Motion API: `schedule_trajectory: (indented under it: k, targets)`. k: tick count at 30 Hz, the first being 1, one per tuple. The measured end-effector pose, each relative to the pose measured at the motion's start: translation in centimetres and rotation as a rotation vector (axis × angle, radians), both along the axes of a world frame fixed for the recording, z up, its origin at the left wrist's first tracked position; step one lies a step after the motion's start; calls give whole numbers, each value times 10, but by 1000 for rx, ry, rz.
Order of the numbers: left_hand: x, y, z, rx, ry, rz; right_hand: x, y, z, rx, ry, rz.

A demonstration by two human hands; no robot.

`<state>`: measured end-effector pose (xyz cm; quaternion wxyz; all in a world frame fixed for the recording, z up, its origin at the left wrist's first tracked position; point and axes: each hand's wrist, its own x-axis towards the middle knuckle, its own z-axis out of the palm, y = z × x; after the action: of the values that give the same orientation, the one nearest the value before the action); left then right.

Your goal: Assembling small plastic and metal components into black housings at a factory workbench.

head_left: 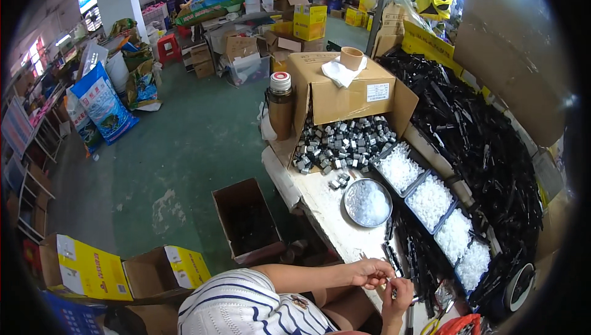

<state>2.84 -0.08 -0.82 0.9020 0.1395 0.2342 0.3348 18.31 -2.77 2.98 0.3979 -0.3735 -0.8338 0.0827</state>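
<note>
Close together over the near edge of the workbench (321,195), my left hand (372,273) and my right hand (399,299) meet fingertip to fingertip. Both are closed in a pinch around something small and pale, too small to name. Just beyond them lie slim black plastic parts (414,255) in a loose row. A round metal dish (368,203) with whitish, translucent contents sits farther along the bench. To the right, dark trays (403,195) in a line hold heaps of small white plastic pieces (431,199).
A tipped cardboard box (345,104) spills silver-and-black metal pieces (345,141); a paper cup (351,58) stands on it, a bottle (280,107) beside it. Black parts (474,132) pile up at right. Yellow-handled scissors (430,326) lie near me. An open carton (246,221) stands left of the bench.
</note>
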Motion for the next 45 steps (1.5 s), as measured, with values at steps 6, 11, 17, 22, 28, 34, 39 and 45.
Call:
schedule_trajectory:
  k: [6, 11, 17, 22, 28, 34, 39, 45]
  targets:
    - [3, 6, -3, 18, -15, -3, -1, 0, 7, -11, -40, 11]
    - [4, 0, -2, -4, -6, 13, 3, -3, 4, -53, -91, 7]
    - [8, 0, -6, -17, -42, -7, 5, -3, 2, -50, -64, 15]
    - [12, -5, -10, -73, -79, -30, 7, -10, 2, -74, -61, 2]
    - [19, -6, -11, -105, -72, -44, 13, -13, 2, -66, -63, -1]
    - [21, -2, -11, -65, -68, -45, 16, -9, 3, -64, -73, -5]
    - [20, -5, -11, -78, -64, -45, 14, -10, 3, -74, -60, -12]
    - [18, -10, -9, -79, -53, -2, 7, -13, 12, -49, -76, 9]
